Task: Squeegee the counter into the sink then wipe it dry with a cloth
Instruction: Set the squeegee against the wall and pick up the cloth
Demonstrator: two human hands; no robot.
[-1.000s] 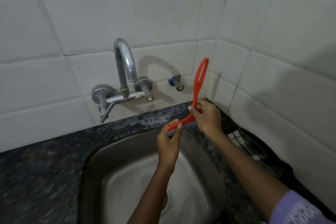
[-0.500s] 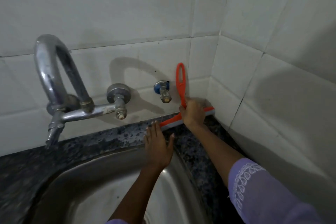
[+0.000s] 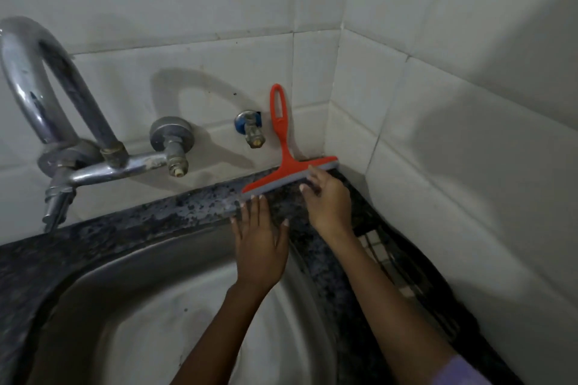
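Since half a second ago the right hand point(image 3: 328, 197) has let go of the squeegee point(image 3: 286, 167) handle's base and slid down onto the blade end, and the blade has come to stand along the back strip of the counter point(image 3: 194, 208), close to the wall corner.

The squeegee stands upright, its orange handle leaning against the tiles point(image 3: 312, 122) and its grey rubber edge down on the dark speckled stone. The right hand lies just in front of the blade's right half, fingers nearly straight, their tips touching the blade; it does not wrap it. The left hand point(image 3: 261, 244) lies flat with fingers spread on the counter edge at the sink point(image 3: 175, 306) rim, its fingertips just short of the blade's left end; whether they touch it cannot be told. Both hands hold nothing, and they sit side by side, near each other.

Left of the handle a small blue-collared valve point(image 3: 250, 128) juts from the wall. Further left is the chrome tap point(image 3: 62, 122) above the steel sink. A dark wire rack point(image 3: 403, 256) lies along the right wall.
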